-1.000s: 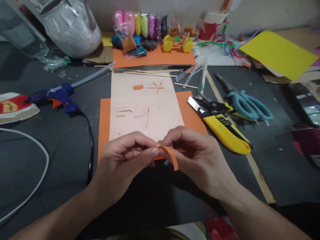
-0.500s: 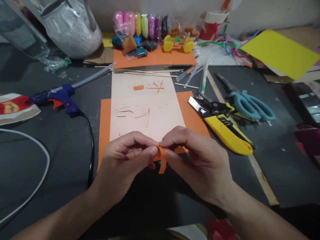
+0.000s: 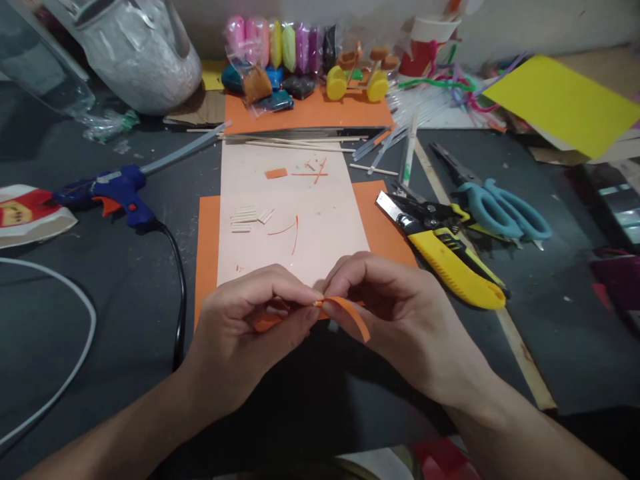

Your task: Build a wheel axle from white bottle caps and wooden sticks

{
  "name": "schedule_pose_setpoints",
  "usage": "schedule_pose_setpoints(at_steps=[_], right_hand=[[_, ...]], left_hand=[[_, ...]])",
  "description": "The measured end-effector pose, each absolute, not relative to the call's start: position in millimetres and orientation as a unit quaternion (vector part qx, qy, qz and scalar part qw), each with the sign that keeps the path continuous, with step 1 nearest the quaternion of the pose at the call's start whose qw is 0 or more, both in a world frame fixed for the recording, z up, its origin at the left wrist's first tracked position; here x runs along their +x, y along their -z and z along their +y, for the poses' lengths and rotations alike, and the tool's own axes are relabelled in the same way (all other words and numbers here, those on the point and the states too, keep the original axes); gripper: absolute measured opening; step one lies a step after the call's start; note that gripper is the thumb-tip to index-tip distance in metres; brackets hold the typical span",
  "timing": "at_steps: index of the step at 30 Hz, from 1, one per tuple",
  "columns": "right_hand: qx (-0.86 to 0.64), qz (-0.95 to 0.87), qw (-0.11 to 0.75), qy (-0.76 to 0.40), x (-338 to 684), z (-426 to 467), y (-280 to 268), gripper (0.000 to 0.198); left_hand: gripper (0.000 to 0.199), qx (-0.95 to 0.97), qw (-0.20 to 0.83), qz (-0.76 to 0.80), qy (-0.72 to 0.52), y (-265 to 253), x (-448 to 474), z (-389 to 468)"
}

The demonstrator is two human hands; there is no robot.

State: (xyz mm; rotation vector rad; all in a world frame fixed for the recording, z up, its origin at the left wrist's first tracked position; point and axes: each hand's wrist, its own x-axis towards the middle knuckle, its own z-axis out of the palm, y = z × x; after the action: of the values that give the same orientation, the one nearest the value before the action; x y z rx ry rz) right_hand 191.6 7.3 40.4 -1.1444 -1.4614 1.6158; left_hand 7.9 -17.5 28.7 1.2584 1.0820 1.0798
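Between my pinched fingertips is a narrow orange paper strip (image 3: 353, 319), its loose end curving down to the right. My left hand (image 3: 257, 320) pinches the strip's left end between thumb and forefinger, where a small pale tip shows. My right hand (image 3: 400, 320) is closed on the strip right beside it, fingertips nearly touching the left ones. Both hands are above the near edge of a pale paper sheet (image 3: 330, 207). Short stick pieces (image 3: 243, 217), thin orange paper slivers (image 3: 296, 233) and a small orange paper rectangle (image 3: 276, 174) lie on that sheet.
To the left lie a blue glue gun (image 3: 120, 190) and its black cord. At the right are a yellow-handled cutter (image 3: 455, 267) and blue-handled scissors (image 3: 500, 210). Long sticks (image 3: 300, 143), clay packs (image 3: 285, 50), a metal jug (image 3: 140, 60) and a cup (image 3: 430, 43) line the back.
The strip's loose end has swung from hanging straight down to pointing right and down. The fingertips have shifted slightly, and the strip's pinched end now shows between them.
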Motion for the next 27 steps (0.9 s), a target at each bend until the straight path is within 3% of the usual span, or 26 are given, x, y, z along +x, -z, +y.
schedule_pose_setpoints(at_steps=[5, 15, 27], right_hand=[[-0.435, -0.569, 0.331, -0.614, 191.7, 5.1, -38.4, 0.010], [-0.336, -0.763, 0.408, -0.373, 190.6, 2.7, -30.3, 0.015], [-0.298, -0.787, 0.411, -0.350, 193.6, 6.8, -27.0, 0.022]], left_hand=[[0.008, 0.508, 0.570, 0.463, -0.450, -27.2, 8.0, -17.8], [0.008, 0.429, 0.611, 0.483, -0.457, -28.1, 9.6, -18.2], [0.009, 0.451, 0.606, 0.482, -0.444, -30.3, 9.4, -20.5]])
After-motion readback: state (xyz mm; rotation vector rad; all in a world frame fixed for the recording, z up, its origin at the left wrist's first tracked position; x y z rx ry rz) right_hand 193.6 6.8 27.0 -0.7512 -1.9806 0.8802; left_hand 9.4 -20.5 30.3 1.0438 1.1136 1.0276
